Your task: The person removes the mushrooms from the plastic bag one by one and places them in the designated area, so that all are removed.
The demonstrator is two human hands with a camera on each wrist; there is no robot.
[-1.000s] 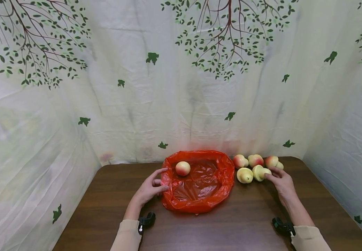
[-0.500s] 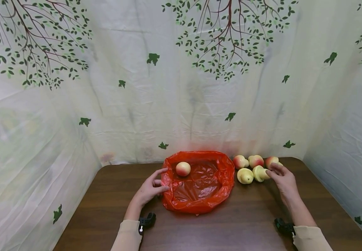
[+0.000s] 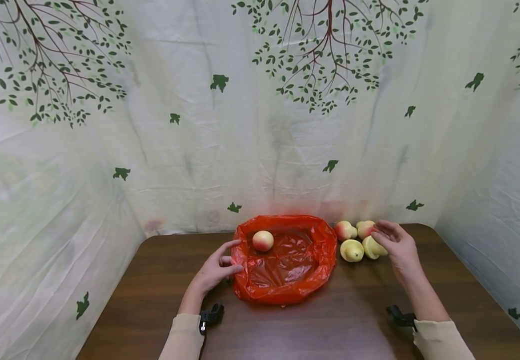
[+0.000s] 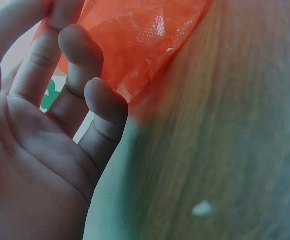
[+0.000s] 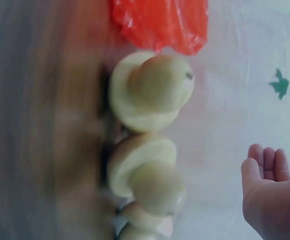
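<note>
My left hand [image 3: 214, 272] holds the left rim of a red plastic bag [image 3: 282, 297], thumb over the edge and other fingers against its outside. One round red-and-yellow fruit [image 3: 263, 241] sits inside, at the back left. To the right of the bag, my right hand [image 3: 401, 250] hovers over a cluster of pear-like fruits. Nothing shows between its fingers in the right wrist view. A red-blushed pear [image 3: 344, 230] and a yellow one [image 3: 352, 251] lie nearest the bag. Another yellow pear [image 3: 374, 248] and a blushed one [image 3: 365, 229] are beside my fingertips. My hand hides what lies farther right.
The brown wooden table [image 3: 174, 250] backs onto a pale curtain [image 3: 260, 165] printed with branches and leaves. Black wrist cameras [image 3: 211, 315] are strapped at both wrists.
My right hand has come away from the front yellow pear and shifted up and left, covering the back right fruits. My left hand and the bag stay put.
</note>
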